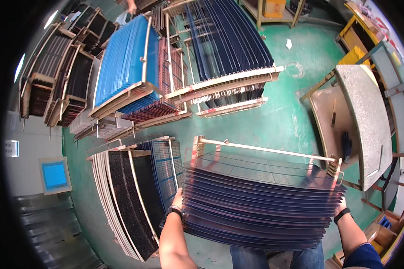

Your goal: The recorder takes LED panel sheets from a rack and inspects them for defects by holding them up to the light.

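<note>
So my left hand [178, 198] and right hand [342, 204] are at opposite ends of a layered stack of thin, glossy dark panels [260, 210] right in front of me, in a slotted cream rack [267, 149]; my fingers are mostly hidden, so can't tell how far they're curled or how firm the hold is. Just left stand speckled black sheets [132, 193], then, past shiny green floor [278, 121], flat bright-blue panels [121, 62].

We can read no text anywhere; a small white rectangular sign [11, 149] on the pale wall [31, 136] bears dark marks too small to make out.
</note>
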Motion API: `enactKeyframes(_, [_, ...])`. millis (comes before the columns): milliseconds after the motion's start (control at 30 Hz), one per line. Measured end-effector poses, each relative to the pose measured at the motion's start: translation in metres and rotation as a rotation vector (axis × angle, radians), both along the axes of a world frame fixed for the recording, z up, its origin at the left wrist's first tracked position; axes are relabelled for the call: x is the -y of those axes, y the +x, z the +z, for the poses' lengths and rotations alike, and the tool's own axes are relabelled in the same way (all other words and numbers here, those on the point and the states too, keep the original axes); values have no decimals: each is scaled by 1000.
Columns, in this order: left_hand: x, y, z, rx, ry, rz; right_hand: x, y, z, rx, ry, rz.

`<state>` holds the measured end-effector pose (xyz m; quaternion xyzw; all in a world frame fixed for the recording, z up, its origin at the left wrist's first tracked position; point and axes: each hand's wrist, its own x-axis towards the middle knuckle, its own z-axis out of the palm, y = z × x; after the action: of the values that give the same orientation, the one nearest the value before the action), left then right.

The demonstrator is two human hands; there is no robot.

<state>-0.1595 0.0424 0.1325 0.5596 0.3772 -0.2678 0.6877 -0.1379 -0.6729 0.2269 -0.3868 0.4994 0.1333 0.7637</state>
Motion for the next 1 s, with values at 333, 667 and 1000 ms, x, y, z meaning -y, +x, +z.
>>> enactKeyframes(333, [78, 0, 211, -123, 113, 227, 92, 90, 51, 185, 111, 221])
enactKeyframes(667, [95, -144, 210, 64, -45, 435, 55, 134, 164, 152, -203, 467])
enactKeyframes(1000, [193, -392, 216, 200, 128, 655, 3, 148, 181, 198, -313, 791])
